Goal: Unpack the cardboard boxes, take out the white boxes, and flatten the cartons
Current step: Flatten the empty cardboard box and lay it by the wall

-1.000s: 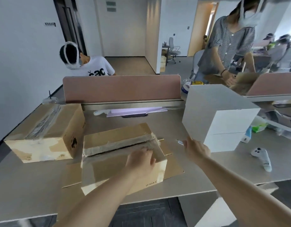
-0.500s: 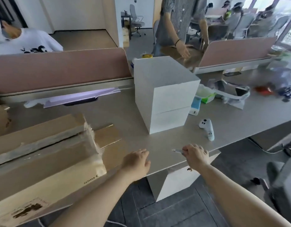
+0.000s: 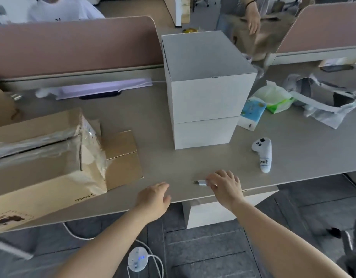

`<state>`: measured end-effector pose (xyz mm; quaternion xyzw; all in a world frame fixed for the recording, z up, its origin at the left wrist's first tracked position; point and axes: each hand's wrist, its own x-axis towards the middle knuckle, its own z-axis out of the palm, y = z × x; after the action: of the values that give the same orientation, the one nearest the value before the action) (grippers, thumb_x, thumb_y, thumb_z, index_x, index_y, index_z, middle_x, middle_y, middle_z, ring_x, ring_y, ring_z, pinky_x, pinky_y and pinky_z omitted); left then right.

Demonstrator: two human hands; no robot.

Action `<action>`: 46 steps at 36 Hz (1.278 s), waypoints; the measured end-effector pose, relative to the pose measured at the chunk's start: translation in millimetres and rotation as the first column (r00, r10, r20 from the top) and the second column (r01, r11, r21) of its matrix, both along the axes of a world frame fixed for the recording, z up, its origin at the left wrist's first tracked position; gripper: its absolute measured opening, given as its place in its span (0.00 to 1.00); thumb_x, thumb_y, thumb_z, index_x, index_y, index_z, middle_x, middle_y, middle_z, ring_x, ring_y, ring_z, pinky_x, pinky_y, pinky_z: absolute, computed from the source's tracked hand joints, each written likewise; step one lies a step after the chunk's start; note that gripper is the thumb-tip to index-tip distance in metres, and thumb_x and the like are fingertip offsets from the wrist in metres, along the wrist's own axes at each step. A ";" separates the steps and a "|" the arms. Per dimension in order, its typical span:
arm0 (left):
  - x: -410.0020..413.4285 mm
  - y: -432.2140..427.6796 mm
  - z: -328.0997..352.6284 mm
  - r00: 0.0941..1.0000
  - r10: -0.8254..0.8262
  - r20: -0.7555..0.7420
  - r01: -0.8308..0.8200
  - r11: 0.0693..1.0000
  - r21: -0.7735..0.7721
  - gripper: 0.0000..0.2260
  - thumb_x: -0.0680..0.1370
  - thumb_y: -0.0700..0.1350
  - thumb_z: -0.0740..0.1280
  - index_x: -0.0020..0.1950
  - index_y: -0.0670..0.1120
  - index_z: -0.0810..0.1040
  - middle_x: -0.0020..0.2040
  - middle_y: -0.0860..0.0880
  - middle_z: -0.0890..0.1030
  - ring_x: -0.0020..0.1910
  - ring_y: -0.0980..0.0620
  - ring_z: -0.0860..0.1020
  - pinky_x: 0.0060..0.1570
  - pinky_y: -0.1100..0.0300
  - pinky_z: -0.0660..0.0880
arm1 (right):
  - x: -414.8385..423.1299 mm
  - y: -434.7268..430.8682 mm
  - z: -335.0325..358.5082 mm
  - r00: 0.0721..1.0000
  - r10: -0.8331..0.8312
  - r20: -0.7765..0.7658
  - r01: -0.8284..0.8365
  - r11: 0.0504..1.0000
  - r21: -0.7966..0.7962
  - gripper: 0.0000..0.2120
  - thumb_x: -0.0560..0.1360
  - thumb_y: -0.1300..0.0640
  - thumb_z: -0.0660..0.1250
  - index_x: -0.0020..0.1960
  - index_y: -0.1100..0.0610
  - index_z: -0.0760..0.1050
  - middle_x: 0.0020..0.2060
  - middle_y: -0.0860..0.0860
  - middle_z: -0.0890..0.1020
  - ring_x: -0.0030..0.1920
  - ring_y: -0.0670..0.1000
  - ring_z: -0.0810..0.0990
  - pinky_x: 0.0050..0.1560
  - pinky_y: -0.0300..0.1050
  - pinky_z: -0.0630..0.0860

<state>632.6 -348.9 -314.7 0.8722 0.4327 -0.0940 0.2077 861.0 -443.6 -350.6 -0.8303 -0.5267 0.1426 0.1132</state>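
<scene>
A taped cardboard carton (image 3: 42, 157) lies at the left of the desk on a flattened piece of cardboard (image 3: 123, 157); its top seam is slit. Two white boxes (image 3: 205, 97) stand stacked at the desk's middle. My right hand (image 3: 225, 185) rests at the desk's front edge, fingers curled on a small grey cutter (image 3: 200, 182) whose tip points left. My left hand (image 3: 155, 199) hovers over the front edge with fingers loosely apart and nothing in it, clear of the carton.
A white controller (image 3: 263, 153), tissue packs (image 3: 273, 99) and a headset in plastic (image 3: 323, 97) lie at the right. A pink divider (image 3: 72, 43) runs along the back. Another person handles a carton (image 3: 259, 35) behind it. A white device with cables (image 3: 138, 259) lies on the floor.
My left hand has come off the carton's top and moved right to the desk edge. My right hand dropped to the desk edge with the cutter. My view has swung right and down.
</scene>
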 end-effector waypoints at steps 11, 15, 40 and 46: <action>-58.3 27.3 77.4 0.987 0.047 0.155 -0.085 0.964 0.251 0.22 0.81 0.51 0.60 0.74 0.47 0.67 0.74 0.51 0.67 0.72 0.54 0.66 0.69 0.61 0.62 | -38.7 62.6 72.9 0.992 0.130 0.002 -0.130 0.990 0.051 0.17 0.80 0.50 0.60 0.69 0.49 0.68 0.65 0.45 0.73 0.68 0.51 0.67 0.66 0.46 0.64; -108.2 43.5 107.5 0.977 0.097 0.191 -0.161 0.920 0.358 0.21 0.81 0.50 0.59 0.74 0.48 0.66 0.74 0.52 0.67 0.73 0.53 0.64 0.69 0.60 0.61 | -87.8 101.9 101.1 0.980 0.198 -0.023 -0.193 0.972 0.133 0.16 0.79 0.52 0.60 0.66 0.53 0.70 0.62 0.49 0.76 0.65 0.53 0.69 0.61 0.46 0.68; -358.4 173.0 129.1 0.902 -0.151 -0.405 0.247 0.949 0.196 0.36 0.79 0.64 0.57 0.80 0.48 0.47 0.79 0.47 0.50 0.76 0.44 0.57 0.70 0.46 0.64 | -362.8 267.8 135.9 0.902 0.357 0.243 -0.351 0.934 -0.066 0.24 0.80 0.45 0.58 0.74 0.44 0.58 0.77 0.49 0.57 0.77 0.55 0.50 0.75 0.56 0.52; -364.6 184.5 123.5 0.883 -0.253 -0.396 0.345 0.922 0.179 0.36 0.79 0.64 0.57 0.79 0.45 0.50 0.78 0.43 0.58 0.71 0.41 0.66 0.61 0.47 0.72 | -365.8 281.5 131.0 0.875 0.304 0.376 -0.269 0.952 -0.144 0.24 0.76 0.57 0.59 0.71 0.48 0.60 0.68 0.53 0.70 0.67 0.60 0.69 0.59 0.56 0.73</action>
<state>268.0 -164.4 -191.2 0.9146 0.3312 -0.2318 -0.0026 495.3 -162.1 -219.7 -0.7589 -0.6489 0.0107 -0.0535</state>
